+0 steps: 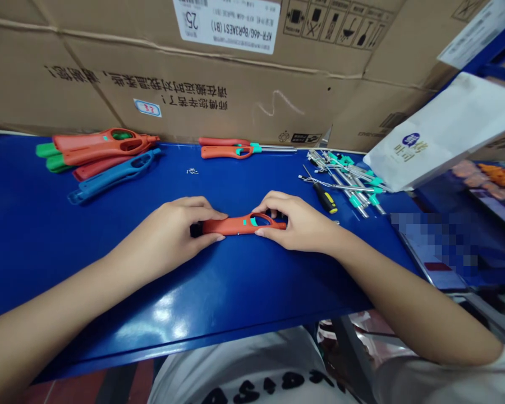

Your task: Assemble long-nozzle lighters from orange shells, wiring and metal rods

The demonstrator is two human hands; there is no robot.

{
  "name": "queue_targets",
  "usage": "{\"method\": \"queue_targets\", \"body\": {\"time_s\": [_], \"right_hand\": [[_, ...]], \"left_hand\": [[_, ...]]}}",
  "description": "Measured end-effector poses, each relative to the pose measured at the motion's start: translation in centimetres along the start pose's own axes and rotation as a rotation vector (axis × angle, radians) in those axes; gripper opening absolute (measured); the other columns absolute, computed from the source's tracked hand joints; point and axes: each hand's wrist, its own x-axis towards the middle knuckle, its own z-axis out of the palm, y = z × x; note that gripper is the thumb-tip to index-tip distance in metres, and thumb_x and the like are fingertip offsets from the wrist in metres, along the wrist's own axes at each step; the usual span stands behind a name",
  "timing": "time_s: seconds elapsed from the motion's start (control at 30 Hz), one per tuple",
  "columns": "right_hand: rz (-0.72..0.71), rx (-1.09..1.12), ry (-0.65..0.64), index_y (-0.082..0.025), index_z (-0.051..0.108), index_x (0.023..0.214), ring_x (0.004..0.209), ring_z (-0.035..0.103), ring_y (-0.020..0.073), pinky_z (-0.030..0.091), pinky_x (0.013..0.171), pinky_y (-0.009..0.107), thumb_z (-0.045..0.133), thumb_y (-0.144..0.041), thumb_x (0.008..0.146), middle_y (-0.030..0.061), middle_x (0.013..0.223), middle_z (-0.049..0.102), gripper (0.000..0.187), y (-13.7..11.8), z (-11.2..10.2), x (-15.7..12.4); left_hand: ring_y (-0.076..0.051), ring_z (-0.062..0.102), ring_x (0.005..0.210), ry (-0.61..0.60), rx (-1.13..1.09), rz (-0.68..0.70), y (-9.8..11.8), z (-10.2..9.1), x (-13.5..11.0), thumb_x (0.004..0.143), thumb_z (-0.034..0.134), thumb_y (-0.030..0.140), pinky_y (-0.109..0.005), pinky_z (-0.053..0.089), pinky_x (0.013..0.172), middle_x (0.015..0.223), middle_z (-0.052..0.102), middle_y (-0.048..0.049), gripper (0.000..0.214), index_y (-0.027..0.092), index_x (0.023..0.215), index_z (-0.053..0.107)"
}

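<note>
An orange lighter handle (235,225) with a teal trigger lies flat on the blue table (235,280), held from both ends. My left hand (180,227) pinches its left end, thumb below and fingers on top. My right hand (297,221) grips the right end around the finger loop, fingers curled over it. Both hands rest on the table.
A pile of orange, green and blue handle shells (101,157) lies at the back left. An assembled orange lighter (239,148) lies at the back middle. Metal rods with teal parts (349,179) and a yellow-black screwdriver (324,196) lie right. Cardboard boxes (193,67) wall the back.
</note>
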Motion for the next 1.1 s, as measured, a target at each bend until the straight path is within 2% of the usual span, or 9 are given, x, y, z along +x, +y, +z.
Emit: {"method": "queue_targets", "body": {"time_s": [0.27,0.43,0.57,0.87,1.0,1.1], "right_hand": [[-0.114,-0.129,-0.004,-0.020,0.064,0.116,0.107,0.061,0.0231,0.048,0.094,0.039,0.068,-0.025,0.089,0.0076,0.116,0.064,0.028,0.4,0.1,-0.2],[-0.169,-0.166,-0.042,-0.021,0.060,0.121,0.110,0.060,0.0244,0.048,0.097,0.040,0.063,-0.029,0.095,0.0095,0.119,0.063,0.028,0.7,0.1,-0.2],[-0.141,-0.209,-0.064,-0.020,0.059,0.119,0.110,0.060,0.0255,0.048,0.095,0.042,0.063,-0.032,0.096,0.0103,0.120,0.063,0.027,0.5,0.0,-0.2],[-0.123,-0.279,-0.065,-0.019,0.058,0.114,0.104,0.061,0.0261,0.049,0.088,0.041,0.062,-0.039,0.096,0.0099,0.115,0.065,0.028,-0.2,0.2,0.0],[-0.117,-0.342,-0.059,-0.018,0.059,0.110,0.100,0.061,0.0263,0.049,0.085,0.041,0.066,-0.039,0.093,0.0098,0.111,0.065,0.029,-0.5,0.4,0.0],[-0.083,-0.299,-0.024,-0.019,0.060,0.108,0.098,0.061,0.0246,0.049,0.083,0.038,0.069,-0.039,0.092,0.0090,0.109,0.063,0.027,-0.6,0.6,-0.2]], "left_hand": [[-0.023,0.068,0.096,-0.009,0.050,0.054,0.1,0.0,0.0,0.092,0.064,0.036,-0.036,0.053,0.085,0.104,0.071,-0.0058,0.027,0.021,0.113,0.074],[-0.024,0.066,0.099,-0.017,0.098,0.044,0.4,0.0,-0.2,0.093,0.061,0.033,-0.037,0.054,0.087,0.106,0.070,-0.0063,0.025,0.020,0.112,0.072],[-0.026,0.064,0.101,-0.021,0.173,0.049,0.8,0.0,-0.5,0.093,0.061,0.029,-0.040,0.055,0.087,0.107,0.070,-0.0077,0.025,0.019,0.114,0.070],[-0.025,0.065,0.095,-0.028,0.268,0.050,1.4,-0.1,-0.5,0.095,0.063,0.030,-0.038,0.056,0.080,0.102,0.069,-0.0070,0.019,0.019,0.109,0.069],[-0.026,0.066,0.094,-0.055,0.367,0.086,1.8,-0.1,-0.5,0.097,0.059,0.028,-0.040,0.056,0.078,0.100,0.070,-0.0070,0.020,0.017,0.110,0.070],[-0.028,0.067,0.093,-0.053,0.440,0.129,1.9,0.1,-0.5,0.099,0.057,0.029,-0.041,0.055,0.077,0.100,0.071,-0.0079,0.023,0.016,0.113,0.071]]}}
